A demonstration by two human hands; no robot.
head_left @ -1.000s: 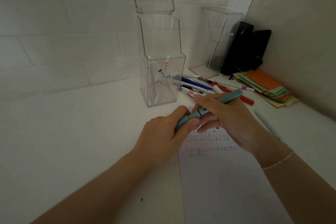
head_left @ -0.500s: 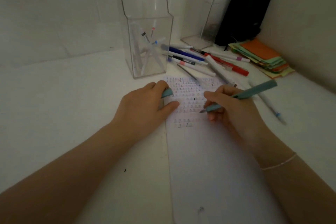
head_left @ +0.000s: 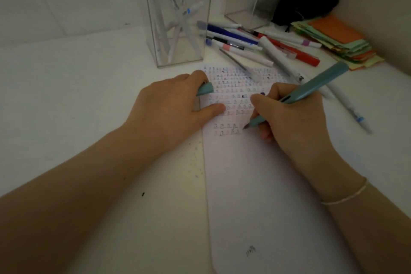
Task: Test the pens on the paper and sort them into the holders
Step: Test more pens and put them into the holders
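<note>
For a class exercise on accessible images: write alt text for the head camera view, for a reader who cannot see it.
A person's right hand holds an uncapped teal pen with its tip at a sheet of paper covered in rows of small test marks, while the left hand steadies the sheet and holds the teal cap. Behind stand a clear holder with several pens and a loose pile of pens.

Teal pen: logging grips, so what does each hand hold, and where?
Right hand grips the teal pen near its tip; left hand holds its cap.
</note>
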